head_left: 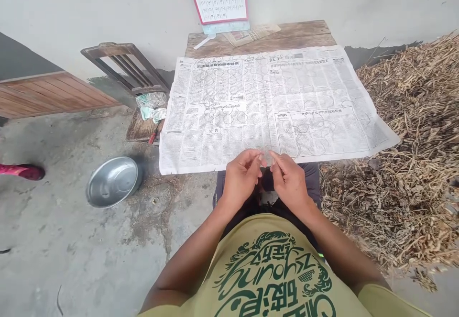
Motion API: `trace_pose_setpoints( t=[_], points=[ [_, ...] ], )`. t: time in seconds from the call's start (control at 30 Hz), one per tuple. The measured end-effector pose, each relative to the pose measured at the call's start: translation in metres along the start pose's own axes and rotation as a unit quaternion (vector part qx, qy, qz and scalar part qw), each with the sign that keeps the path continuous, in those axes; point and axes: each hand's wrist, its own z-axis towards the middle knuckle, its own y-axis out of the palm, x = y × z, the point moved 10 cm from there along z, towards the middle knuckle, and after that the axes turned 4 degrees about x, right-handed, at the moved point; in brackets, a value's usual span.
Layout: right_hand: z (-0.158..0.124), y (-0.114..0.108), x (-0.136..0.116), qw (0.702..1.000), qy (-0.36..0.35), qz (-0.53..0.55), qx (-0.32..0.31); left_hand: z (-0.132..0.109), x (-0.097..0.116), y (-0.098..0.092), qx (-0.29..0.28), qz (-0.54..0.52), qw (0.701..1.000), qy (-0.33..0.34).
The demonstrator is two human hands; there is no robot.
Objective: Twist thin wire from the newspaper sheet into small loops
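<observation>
Two hands are pinching at the newspaper point(287, 102) edge

Straw point(405, 154) is lying at the right, a bowl point(113, 181) at the left. The left hand point(241, 176) and right hand point(290, 180) are meeting at its near edge, fingers closed, both gripping one thin thing point(268, 163).

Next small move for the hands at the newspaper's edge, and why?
Probably lay the pinched bit on the newspaper: left hand and right hand meet fingertip to fingertip at its near edge, holding something too thin to identify.
</observation>
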Motion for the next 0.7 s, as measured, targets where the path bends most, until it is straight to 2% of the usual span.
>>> trace_pose_setpoints(
  t=[0.17,0.3,0.4,0.57,0.7],
  points=[
    [-0.005,-0.003,0.008,0.997,0.059,0.028,0.033,-0.004,0.003,0.002,-0.022,0.072,0.995,0.063],
    [-0.008,-0.005,0.004,0.998,0.044,0.029,0.043,-0.009,0.008,0.004,-0.036,0.090,0.992,0.082],
    [-0.009,-0.006,0.003,0.999,0.030,0.018,0.035,-0.009,0.005,0.005,-0.038,0.059,0.996,0.054],
    [-0.015,-0.010,0.010,0.997,0.037,0.045,0.053,-0.005,-0.009,0.007,-0.031,-0.079,0.996,-0.040],
    [-0.017,-0.008,0.008,0.997,0.028,0.062,0.047,-0.005,-0.012,0.009,-0.032,-0.125,0.990,-0.055]
  ],
)
